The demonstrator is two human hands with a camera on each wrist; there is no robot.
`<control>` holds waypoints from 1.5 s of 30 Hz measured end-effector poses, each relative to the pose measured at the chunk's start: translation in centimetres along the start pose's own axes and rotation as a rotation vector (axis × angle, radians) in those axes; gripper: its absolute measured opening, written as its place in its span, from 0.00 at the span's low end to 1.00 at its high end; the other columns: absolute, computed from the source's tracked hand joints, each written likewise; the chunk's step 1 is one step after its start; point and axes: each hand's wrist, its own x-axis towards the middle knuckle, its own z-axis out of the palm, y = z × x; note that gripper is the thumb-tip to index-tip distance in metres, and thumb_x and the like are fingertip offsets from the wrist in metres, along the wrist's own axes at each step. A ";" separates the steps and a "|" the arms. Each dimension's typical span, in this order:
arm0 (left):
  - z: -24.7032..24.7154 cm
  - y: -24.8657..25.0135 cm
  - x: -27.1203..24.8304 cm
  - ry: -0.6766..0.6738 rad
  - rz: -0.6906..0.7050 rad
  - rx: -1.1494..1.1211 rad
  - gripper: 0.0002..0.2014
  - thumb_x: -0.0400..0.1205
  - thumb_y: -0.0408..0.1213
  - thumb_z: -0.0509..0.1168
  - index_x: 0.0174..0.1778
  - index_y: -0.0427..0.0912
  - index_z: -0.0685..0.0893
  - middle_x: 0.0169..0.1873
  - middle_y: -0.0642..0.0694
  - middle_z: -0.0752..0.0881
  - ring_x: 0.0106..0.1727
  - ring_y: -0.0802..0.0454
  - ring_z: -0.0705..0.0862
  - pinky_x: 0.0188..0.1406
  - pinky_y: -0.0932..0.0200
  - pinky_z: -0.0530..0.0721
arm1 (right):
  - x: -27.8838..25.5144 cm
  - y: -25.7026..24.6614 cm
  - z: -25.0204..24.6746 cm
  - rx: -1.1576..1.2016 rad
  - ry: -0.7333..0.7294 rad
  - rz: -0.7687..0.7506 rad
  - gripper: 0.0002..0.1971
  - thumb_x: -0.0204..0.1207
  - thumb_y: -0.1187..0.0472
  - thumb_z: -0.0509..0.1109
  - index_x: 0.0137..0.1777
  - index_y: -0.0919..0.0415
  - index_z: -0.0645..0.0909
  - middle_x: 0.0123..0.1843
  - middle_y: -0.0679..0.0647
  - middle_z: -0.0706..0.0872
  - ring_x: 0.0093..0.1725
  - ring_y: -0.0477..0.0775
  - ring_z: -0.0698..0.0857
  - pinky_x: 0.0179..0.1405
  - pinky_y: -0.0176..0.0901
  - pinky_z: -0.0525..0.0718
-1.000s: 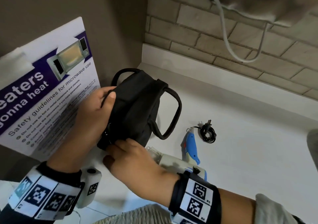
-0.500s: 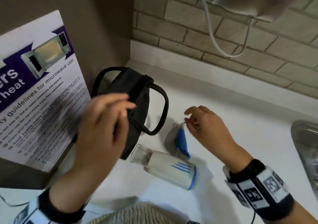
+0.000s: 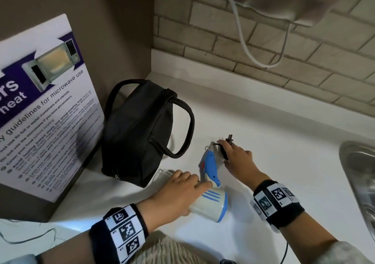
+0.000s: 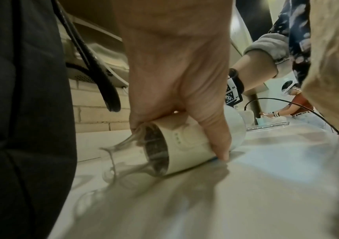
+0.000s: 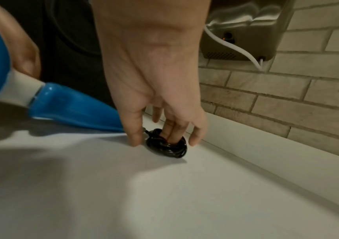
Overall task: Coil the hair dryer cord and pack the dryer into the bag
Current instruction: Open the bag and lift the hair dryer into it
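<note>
A white and blue hair dryer lies on the white counter, its blue handle pointing away from me. My left hand grips the barrel near the clear nozzle; in the left wrist view my thumb wraps the barrel. The black cord is coiled in a small bundle at the handle's end, plug sticking out. My right hand pinches the coil, two fingers inside it and the thumb outside. The black bag stands left of the dryer, its top closed.
A microwave safety poster leans at the left behind the bag. A steel sink lies at the right edge. On the brick wall a mounted metal unit trails a white cable. Another person stands far off.
Both hands have left the bag. My left hand came down onto the dryer barrel, and my right hand moved right to the cord coil and took hold of it.
</note>
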 end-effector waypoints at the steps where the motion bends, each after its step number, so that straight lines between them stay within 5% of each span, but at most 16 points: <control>1: -0.2 0.0 0.1 0.004 0.004 0.004 0.43 0.69 0.34 0.72 0.77 0.51 0.56 0.62 0.44 0.74 0.62 0.41 0.73 0.65 0.48 0.66 | 0.1 0.1 0.0 0.012 0.008 -0.004 0.28 0.76 0.67 0.60 0.74 0.45 0.64 0.60 0.53 0.82 0.57 0.61 0.83 0.53 0.53 0.69; 6: -0.5 0.8 -0.7 0.124 0.037 0.206 0.44 0.47 0.32 0.72 0.64 0.55 0.76 0.37 0.48 0.82 0.38 0.45 0.82 0.54 0.49 0.71 | 0.1 0.0 -1.8 0.316 -0.009 0.034 0.14 0.80 0.67 0.56 0.58 0.51 0.77 0.43 0.57 0.86 0.46 0.60 0.84 0.45 0.51 0.78; 9: -0.8 1.6 -0.7 0.234 0.076 0.319 0.33 0.53 0.33 0.71 0.57 0.56 0.81 0.33 0.48 0.83 0.36 0.45 0.81 0.60 0.44 0.69 | -0.5 -0.9 -3.1 0.513 -0.050 0.148 0.12 0.83 0.61 0.55 0.54 0.62 0.79 0.43 0.61 0.88 0.43 0.59 0.88 0.48 0.54 0.83; 11: -1.1 1.7 -0.8 0.281 0.096 0.381 0.28 0.58 0.35 0.72 0.56 0.56 0.82 0.36 0.47 0.85 0.38 0.45 0.82 0.64 0.41 0.67 | -0.9 -1.5 -3.4 0.598 -0.093 0.223 0.19 0.83 0.48 0.57 0.53 0.65 0.79 0.45 0.62 0.87 0.45 0.61 0.87 0.50 0.58 0.83; 14: -1.5 1.8 -1.0 0.392 0.115 0.441 0.22 0.67 0.34 0.65 0.56 0.57 0.83 0.39 0.48 0.87 0.39 0.46 0.83 0.70 0.39 0.63 | -1.5 -2.5 -3.7 0.708 -0.117 0.322 0.31 0.75 0.32 0.62 0.52 0.65 0.77 0.42 0.57 0.83 0.38 0.55 0.80 0.40 0.47 0.79; 18: -1.4 1.8 -1.2 0.535 0.138 0.409 0.20 0.74 0.30 0.56 0.53 0.57 0.84 0.38 0.49 0.86 0.39 0.47 0.82 0.73 0.36 0.64 | -1.6 -3.4 -3.6 0.959 -0.109 0.466 0.24 0.76 0.43 0.69 0.56 0.64 0.71 0.44 0.55 0.82 0.40 0.51 0.83 0.45 0.49 0.86; 22: -0.8 1.7 -1.5 0.601 0.137 0.401 0.18 0.75 0.31 0.61 0.56 0.56 0.81 0.46 0.49 0.86 0.49 0.48 0.84 0.76 0.37 0.62 | -1.0 -3.3 -2.5 1.188 0.016 0.629 0.09 0.82 0.56 0.59 0.55 0.61 0.71 0.52 0.65 0.82 0.48 0.64 0.86 0.49 0.56 0.85; 27: -1.3 1.3 -3.1 0.735 0.150 0.272 0.25 0.78 0.32 0.60 0.69 0.57 0.75 0.68 0.48 0.80 0.72 0.47 0.76 0.76 0.41 0.64 | -1.3 -2.8 -2.6 1.538 0.267 0.694 0.05 0.82 0.65 0.52 0.45 0.64 0.67 0.33 0.62 0.74 0.27 0.58 0.74 0.28 0.46 0.77; 31: -0.9 0.7 -4.7 0.922 0.022 -0.059 0.24 0.77 0.55 0.68 0.65 0.49 0.73 0.62 0.44 0.71 0.64 0.45 0.75 0.61 0.45 0.76 | -1.7 -2.0 -3.2 1.831 0.403 0.709 0.08 0.78 0.68 0.50 0.38 0.61 0.65 0.26 0.58 0.70 0.20 0.54 0.71 0.25 0.43 0.76; 33: -1.2 0.8 -5.2 0.808 -0.086 -0.327 0.30 0.76 0.64 0.64 0.61 0.45 0.69 0.59 0.47 0.69 0.58 0.46 0.76 0.56 0.50 0.77 | -1.8 -1.8 -3.5 1.961 0.421 0.673 0.08 0.75 0.68 0.51 0.35 0.61 0.66 0.23 0.56 0.70 0.20 0.53 0.72 0.24 0.41 0.77; 36: -3.0 1.3 -5.2 0.550 -0.262 -0.754 0.37 0.69 0.71 0.63 0.67 0.58 0.55 0.60 0.66 0.67 0.62 0.59 0.75 0.59 0.58 0.76 | -2.6 -2.6 -4.1 2.051 0.453 0.561 0.07 0.73 0.69 0.51 0.36 0.60 0.66 0.25 0.54 0.69 0.22 0.52 0.70 0.28 0.41 0.77; 41: -5.4 1.7 -3.6 0.615 -0.273 -1.006 0.40 0.72 0.57 0.72 0.65 0.74 0.45 0.64 0.65 0.70 0.66 0.61 0.76 0.62 0.62 0.75 | -4.4 -4.9 -5.4 1.996 0.578 0.395 0.03 0.83 0.63 0.53 0.51 0.54 0.65 0.33 0.55 0.75 0.25 0.52 0.74 0.33 0.46 0.82; 45: -6.3 1.1 -3.7 0.678 -0.252 -0.988 0.38 0.73 0.54 0.72 0.62 0.76 0.47 0.57 0.75 0.69 0.60 0.68 0.74 0.53 0.78 0.71 | -4.9 -4.9 -6.7 1.552 0.658 0.286 0.12 0.83 0.63 0.52 0.57 0.44 0.69 0.48 0.58 0.84 0.38 0.52 0.83 0.42 0.48 0.82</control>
